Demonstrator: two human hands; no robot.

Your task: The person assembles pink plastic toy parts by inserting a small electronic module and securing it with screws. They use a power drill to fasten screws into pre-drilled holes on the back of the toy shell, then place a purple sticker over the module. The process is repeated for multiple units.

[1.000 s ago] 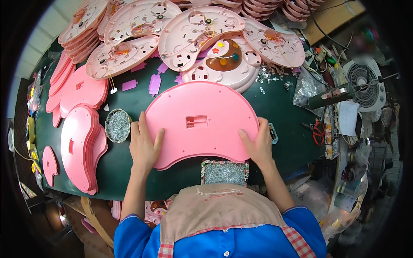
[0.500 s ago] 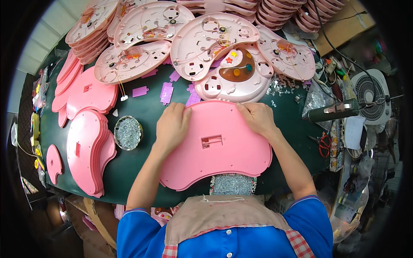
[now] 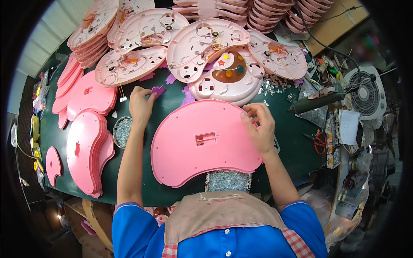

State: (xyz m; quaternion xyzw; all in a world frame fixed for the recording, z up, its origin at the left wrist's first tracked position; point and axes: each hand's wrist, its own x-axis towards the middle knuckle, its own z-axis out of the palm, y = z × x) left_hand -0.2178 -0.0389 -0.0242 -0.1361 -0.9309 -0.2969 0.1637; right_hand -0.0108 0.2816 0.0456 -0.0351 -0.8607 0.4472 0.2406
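Note:
A large pink kidney-shaped plastic shell (image 3: 202, 142) lies flat on the dark green table (image 3: 297, 142), its back up, a small rectangular slot in its middle. My right hand (image 3: 259, 127) rests on the shell's right upper edge, fingers curled at the rim. My left hand (image 3: 141, 104) has reached out to the left of the shell and pinches a small purple plastic piece (image 3: 157, 90) on the table. Just beyond lies a pale pink shell with coloured buttons (image 3: 230, 77).
Stacks of pink shells (image 3: 88, 150) lie at the left, open shells with wiring (image 3: 202, 43) at the back. A round dish of screws (image 3: 122, 131) stands by my left wrist, a screw tray (image 3: 228, 180) at the front edge. An electric screwdriver (image 3: 318, 101) and fan (image 3: 368, 92) are right.
The shell has slid toward me. My left hand left its upper edge and moved up-left to the purple piece. My right hand shifted down the shell's right edge.

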